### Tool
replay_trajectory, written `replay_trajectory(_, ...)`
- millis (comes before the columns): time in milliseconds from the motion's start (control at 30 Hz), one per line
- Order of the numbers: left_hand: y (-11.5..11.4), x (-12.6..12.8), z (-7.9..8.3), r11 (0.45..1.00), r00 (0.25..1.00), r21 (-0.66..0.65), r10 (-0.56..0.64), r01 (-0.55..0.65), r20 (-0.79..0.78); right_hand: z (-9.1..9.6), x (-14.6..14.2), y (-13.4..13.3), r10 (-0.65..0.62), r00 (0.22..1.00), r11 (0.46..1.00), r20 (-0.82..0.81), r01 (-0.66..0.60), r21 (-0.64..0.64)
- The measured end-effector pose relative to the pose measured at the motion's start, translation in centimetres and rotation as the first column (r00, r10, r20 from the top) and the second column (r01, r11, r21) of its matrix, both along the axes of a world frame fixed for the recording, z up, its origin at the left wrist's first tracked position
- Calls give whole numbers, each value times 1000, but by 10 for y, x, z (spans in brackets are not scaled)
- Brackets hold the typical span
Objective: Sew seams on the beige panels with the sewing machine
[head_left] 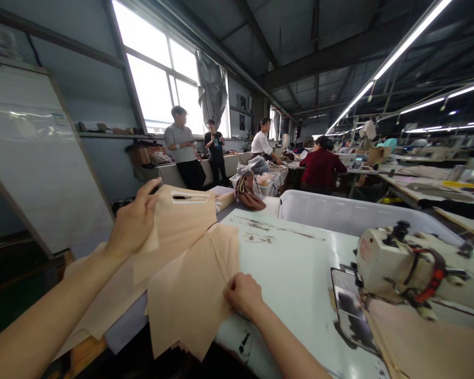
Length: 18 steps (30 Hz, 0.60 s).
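My left hand (132, 223) is raised at the left, its fingers closed on the edge of a beige fabric panel (187, 221) that has a white-edged slot near its top. Closer to me, a second beige fabric piece (185, 289), apparently several layers, hangs over the table's front edge. My right hand (245, 292) pinches the right edge of that piece, its fingertips partly hidden. More beige cloth (110, 300) lies under my left forearm. To the right stands a sewing machine (398, 263), with another beige piece (438, 331) lying by its metal plate.
The pale green tabletop (292, 263) has worn, chipped patches. Behind it sits a white plastic bin (324, 208). A brown bundle (248, 192) rests at the table's far corner. Several people stand or sit farther back, and a whiteboard (35, 158) leans at the left.
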<state>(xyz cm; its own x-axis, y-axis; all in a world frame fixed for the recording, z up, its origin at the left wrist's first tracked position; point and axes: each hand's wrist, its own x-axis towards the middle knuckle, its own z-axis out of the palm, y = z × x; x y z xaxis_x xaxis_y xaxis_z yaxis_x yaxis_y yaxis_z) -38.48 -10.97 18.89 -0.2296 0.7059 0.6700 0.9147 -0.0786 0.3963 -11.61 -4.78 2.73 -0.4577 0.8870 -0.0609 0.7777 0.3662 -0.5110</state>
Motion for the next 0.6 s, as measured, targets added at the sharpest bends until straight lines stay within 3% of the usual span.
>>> replay_trajectory(67,-11,22,-26,989,986,-87,-125,116,-110,-2,-3,3,4,1000,1000,2,-4,-10)
replay_trajectory(167,-23,62,-87,932,937,-264,-298,246,-180,-1,-4,4,-12,1000,1000,-21,12,19)
replay_trajectory(267,-31,93,-145,908,925,-332,-329,254,-192,1,-4,3,-13,999,999,-41,14,35)
replay_trajectory(333,-34,105,-171,918,940,-337,-285,210,-190,1,-6,2,6,999,1000,-50,-5,21)
replay_trajectory(467,-33,116,-194,943,966,-309,-185,123,-180,2,-19,1,52,993,999,-109,-53,2)
replay_trajectory(600,-29,108,-184,961,974,-262,-135,85,-181,10,-29,2,164,962,986,-218,-168,-4)
